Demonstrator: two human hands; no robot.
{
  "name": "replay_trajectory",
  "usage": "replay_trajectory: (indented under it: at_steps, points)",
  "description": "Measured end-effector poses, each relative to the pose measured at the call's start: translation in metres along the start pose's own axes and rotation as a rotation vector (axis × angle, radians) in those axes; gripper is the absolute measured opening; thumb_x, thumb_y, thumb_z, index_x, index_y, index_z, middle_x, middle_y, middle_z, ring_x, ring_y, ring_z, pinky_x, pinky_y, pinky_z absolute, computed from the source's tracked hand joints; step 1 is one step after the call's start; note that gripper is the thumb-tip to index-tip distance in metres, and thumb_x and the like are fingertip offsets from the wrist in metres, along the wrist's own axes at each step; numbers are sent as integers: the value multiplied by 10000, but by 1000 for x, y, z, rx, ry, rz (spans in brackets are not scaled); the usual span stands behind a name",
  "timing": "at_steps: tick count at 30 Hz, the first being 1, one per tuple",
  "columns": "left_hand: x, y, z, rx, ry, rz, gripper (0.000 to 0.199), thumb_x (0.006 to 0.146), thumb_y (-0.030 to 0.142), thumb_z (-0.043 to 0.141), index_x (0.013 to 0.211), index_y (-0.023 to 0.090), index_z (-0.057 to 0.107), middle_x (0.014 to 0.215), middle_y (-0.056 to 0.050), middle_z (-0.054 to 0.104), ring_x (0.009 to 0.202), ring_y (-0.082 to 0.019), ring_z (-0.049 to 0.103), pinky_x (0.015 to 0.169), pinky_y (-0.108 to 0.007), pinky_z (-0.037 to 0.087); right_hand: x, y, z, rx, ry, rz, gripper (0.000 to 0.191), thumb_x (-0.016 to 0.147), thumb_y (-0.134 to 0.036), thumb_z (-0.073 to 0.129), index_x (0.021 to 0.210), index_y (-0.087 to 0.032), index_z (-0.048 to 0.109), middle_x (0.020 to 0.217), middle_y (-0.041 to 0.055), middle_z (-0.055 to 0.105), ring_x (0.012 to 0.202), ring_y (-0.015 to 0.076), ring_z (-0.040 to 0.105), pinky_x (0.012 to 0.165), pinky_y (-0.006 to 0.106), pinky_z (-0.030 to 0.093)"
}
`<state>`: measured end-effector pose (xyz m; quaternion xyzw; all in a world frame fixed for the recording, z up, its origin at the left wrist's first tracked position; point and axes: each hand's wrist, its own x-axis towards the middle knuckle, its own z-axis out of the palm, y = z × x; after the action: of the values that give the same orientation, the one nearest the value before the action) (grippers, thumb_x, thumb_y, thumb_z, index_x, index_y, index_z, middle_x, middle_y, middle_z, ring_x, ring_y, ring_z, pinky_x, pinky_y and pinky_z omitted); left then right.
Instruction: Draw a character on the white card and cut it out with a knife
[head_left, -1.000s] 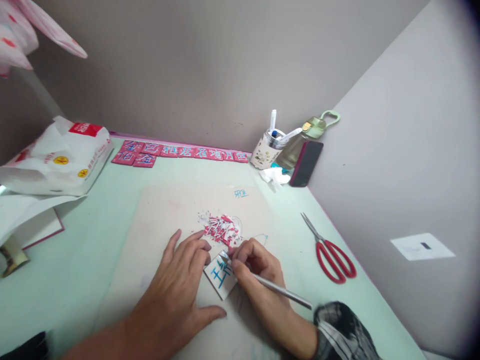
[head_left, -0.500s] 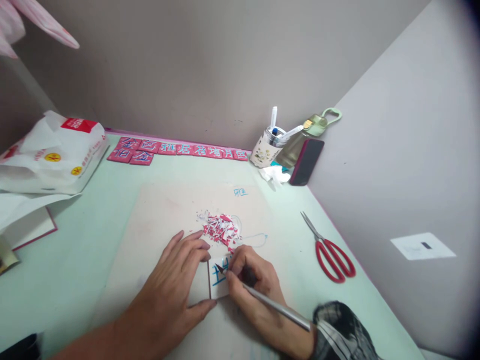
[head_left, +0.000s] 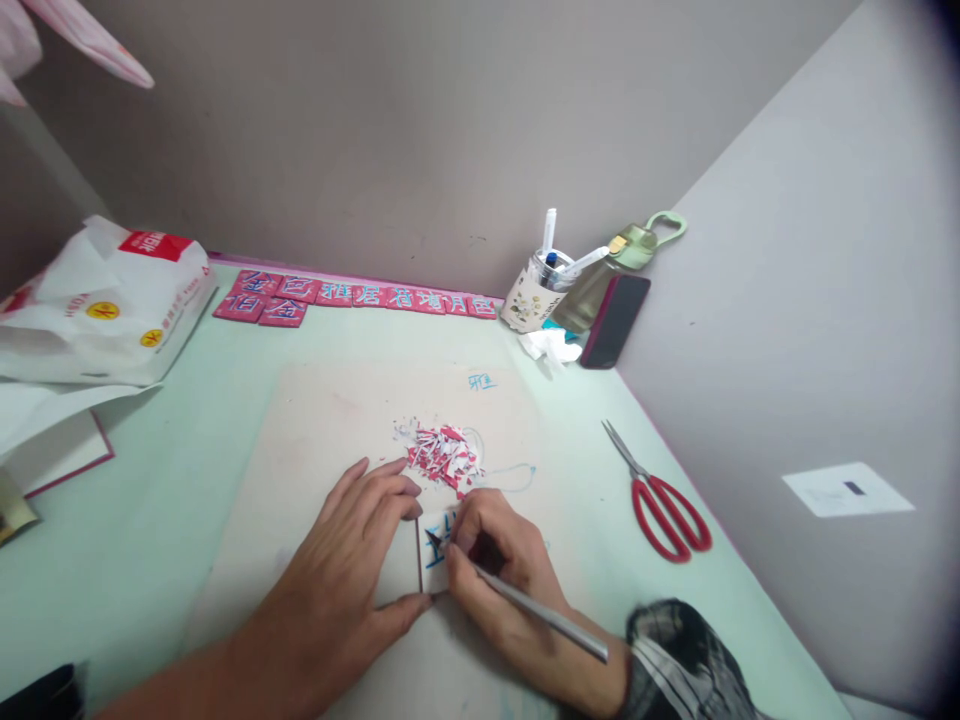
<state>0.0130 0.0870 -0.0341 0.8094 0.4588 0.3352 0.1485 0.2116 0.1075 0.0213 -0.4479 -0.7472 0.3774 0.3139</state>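
Note:
My right hand (head_left: 510, 575) pinches a silver craft knife (head_left: 541, 608), with the dark blade on a small white square block (head_left: 433, 575). Blue pen strokes mark the block's face; its right part is hidden behind my fingers. My left hand (head_left: 364, 550) steadies the block, index finger at the upper left corner and thumb at the lower edge, the other fingers spread on the board. Just beyond the block lies a heap of red and white shavings (head_left: 446, 458). Beneath everything is a beige board (head_left: 300, 450) with a blue character drawn near its far edge.
Red-handled scissors (head_left: 667, 515) lie to the right. Toward the back right stand a cup of pens (head_left: 532, 295), a green bottle (head_left: 589, 290) and a leaning phone (head_left: 616, 322), beside crumpled tissue (head_left: 551, 347). Red carved tiles (head_left: 367, 295) line the back; a white package (head_left: 105, 310) sits left.
My right hand and the knife have shifted slightly left, the blade tip moving a little over the block's left part. My left hand stays in place.

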Motion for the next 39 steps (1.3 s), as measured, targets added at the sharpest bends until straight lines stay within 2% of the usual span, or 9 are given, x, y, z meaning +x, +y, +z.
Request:
replay_trajectory:
  at_steps: [4, 8, 15, 24, 29, 33, 36, 37, 39]
  points:
    - [-1, 0, 0, 3, 8, 4, 478, 822, 189, 717, 1235, 229, 480, 1267, -87, 631, 1402, -310, 518, 1288, -560, 267, -1, 1, 1, -77, -7, -56, 201, 893, -112, 507, 775, -241, 407, 739, 1, 531, 729, 184, 489, 697, 319, 388]
    - [-1, 0, -1, 16, 13, 21, 431, 883, 221, 695, 1254, 218, 478, 1269, -94, 629, 1394, -297, 521, 1286, -551, 275, 0, 0, 0, -154, -45, -145, 204, 878, -65, 495, 819, -240, 406, 770, 1, 530, 758, 190, 492, 708, 317, 384]
    - [-1, -1, -1, 17, -2, 22, 412, 901, 219, 678, 1261, 211, 478, 1275, -97, 623, 1400, -295, 516, 1293, -552, 261, 2, -2, -4, -135, -89, -140, 215, 861, -71, 483, 817, -244, 366, 766, -2, 507, 757, 192, 483, 698, 310, 374]
    - [-2, -2, 0, 9, 1, 24, 404, 900, 240, 692, 1250, 215, 491, 1276, -95, 632, 1403, -296, 518, 1295, -543, 257, 3, -7, -5, -93, -122, -73, 189, 874, -96, 476, 809, -241, 375, 787, 11, 521, 776, 195, 479, 723, 327, 386]
    - [-5, -11, -3, -28, -65, 27, 474, 904, 249, 713, 1329, 247, 504, 1367, -80, 613, 1470, -300, 453, 1310, -538, 228, -1, -6, -9, -55, -120, -16, 163, 895, -147, 494, 797, -238, 401, 759, -9, 505, 716, 170, 457, 684, 311, 374]
    - [-4, -19, -9, -59, -110, 65, 448, 985, 201, 565, 1412, 305, 484, 1440, -41, 581, 1525, -249, 374, 1314, -501, 227, -2, -7, -15, 52, -116, 137, 165, 926, -235, 504, 785, -240, 418, 714, -35, 466, 641, 144, 407, 604, 287, 354]
    - [-2, -18, -11, -65, -88, 46, 433, 977, 121, 451, 1371, 296, 488, 1412, -38, 600, 1502, -213, 406, 1305, -483, 256, 0, -9, -17, 128, -84, 222, 188, 915, -268, 517, 762, -245, 410, 686, -50, 433, 633, 138, 386, 577, 278, 343]
    - [-2, -16, -10, -59, -74, 37, 397, 978, 142, 463, 1347, 286, 488, 1396, -49, 610, 1486, -223, 430, 1294, -495, 280, 0, -9, -17, 133, -82, 230, 186, 905, -267, 520, 756, -246, 410, 684, -50, 433, 636, 138, 388, 578, 278, 343]
    - [-2, -11, -7, -26, -38, 28, 350, 968, 291, 595, 1297, 256, 481, 1370, -96, 622, 1447, -288, 479, 1256, -561, 331, 0, -10, -17, 124, -82, 221, 175, 892, -257, 521, 751, -243, 419, 684, -47, 448, 634, 138, 395, 582, 281, 343]
